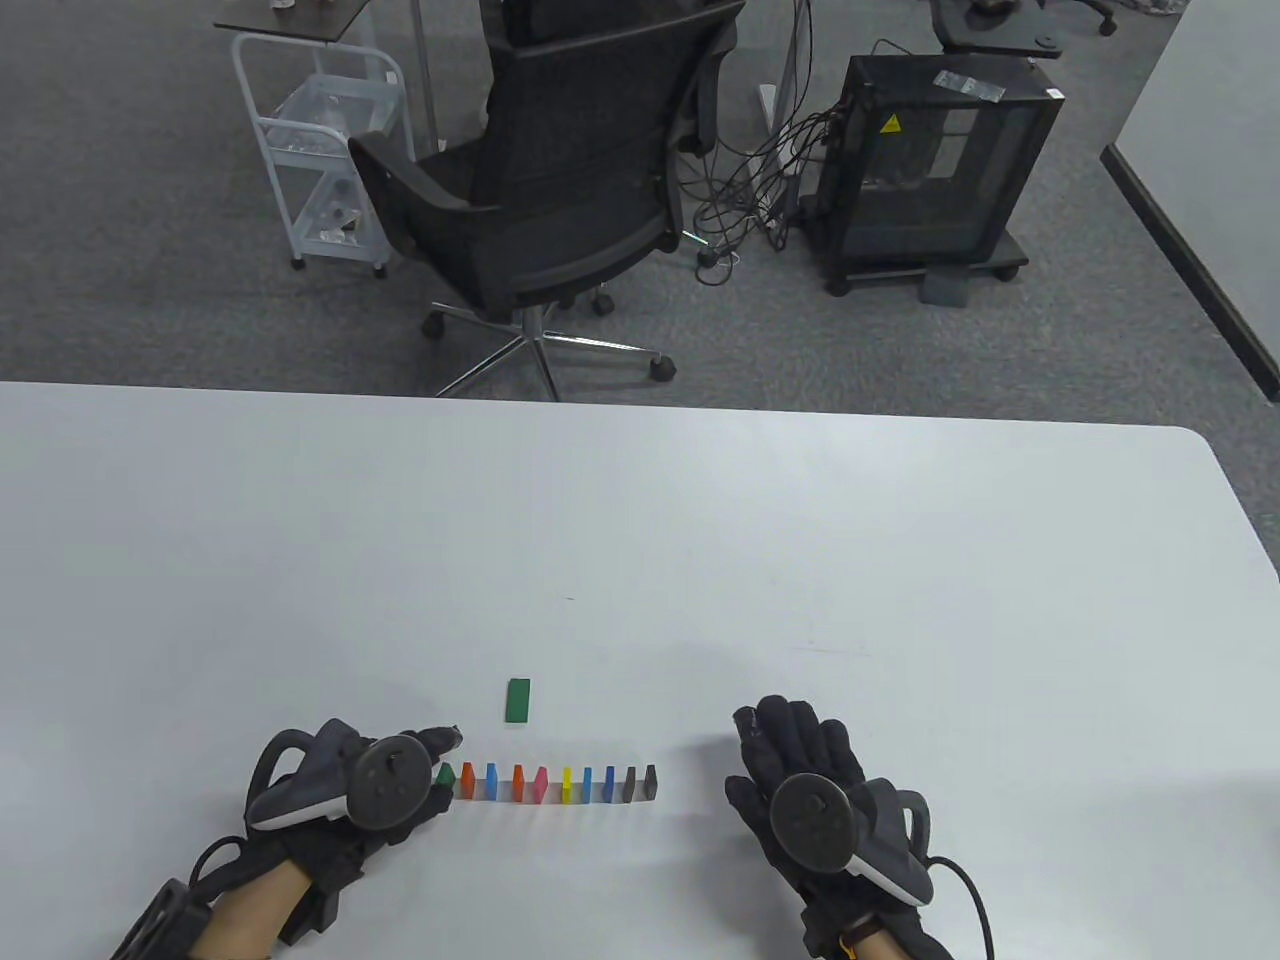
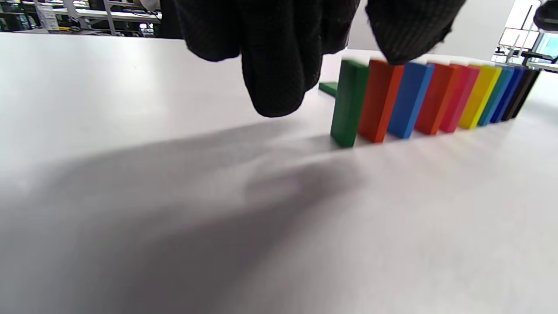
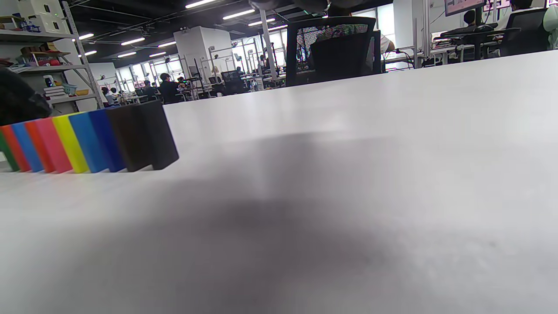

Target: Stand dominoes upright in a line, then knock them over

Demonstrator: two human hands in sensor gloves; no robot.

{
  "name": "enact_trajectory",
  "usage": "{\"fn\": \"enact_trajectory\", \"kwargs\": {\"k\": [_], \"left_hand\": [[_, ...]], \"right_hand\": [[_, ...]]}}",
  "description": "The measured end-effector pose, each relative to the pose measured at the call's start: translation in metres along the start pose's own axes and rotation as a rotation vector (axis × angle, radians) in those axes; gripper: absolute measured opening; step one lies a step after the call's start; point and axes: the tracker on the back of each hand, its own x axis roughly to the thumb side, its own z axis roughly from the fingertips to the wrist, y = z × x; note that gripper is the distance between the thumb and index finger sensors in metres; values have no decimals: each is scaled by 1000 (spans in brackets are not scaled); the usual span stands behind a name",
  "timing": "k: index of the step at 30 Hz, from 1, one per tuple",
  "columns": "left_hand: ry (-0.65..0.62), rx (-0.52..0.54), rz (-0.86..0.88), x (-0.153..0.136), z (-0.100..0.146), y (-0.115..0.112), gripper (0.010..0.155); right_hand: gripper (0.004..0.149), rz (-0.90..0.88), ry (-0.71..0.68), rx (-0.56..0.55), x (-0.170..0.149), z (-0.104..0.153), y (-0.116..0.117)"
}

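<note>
Ten coloured wooden dominoes (image 1: 548,784) stand in a row on white table (image 1: 900,560); 1 green domino (image 1: 517,700) lies flat behind. L hand (image 1: 350,785) relaxed at row's green end, R hand (image 1: 815,790) flat, released.

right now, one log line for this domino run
row: standing | left hand: at green end domino | right hand: flat on table | spare green domino: lying flat

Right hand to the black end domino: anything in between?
Nothing: bare table separates the right hand from the black end domino, per the table view.
</note>
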Motion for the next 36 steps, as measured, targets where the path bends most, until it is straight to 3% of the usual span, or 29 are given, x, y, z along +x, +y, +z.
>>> {"fn": "enact_trajectory", "kwargs": {"k": [4,9,14,23,36], "left_hand": [[115,40,-7,4,-10,22,60],[167,-43,-41,18,-46,47,59],[205,-163,-80,35,-88,56,59],[282,-346,-225,57,-148,35,65],[359,-484,-291,60,-176,15,64]], "right_hand": [[67,-1,-1,2,0,0,0],[67,-3,-4,0,0,0,0],[67,-6,-7,2,1,0,0],[68,-20,-3,-24,-2,1,-4],[68,-20,-5,-56,-3,3,-8]]}}
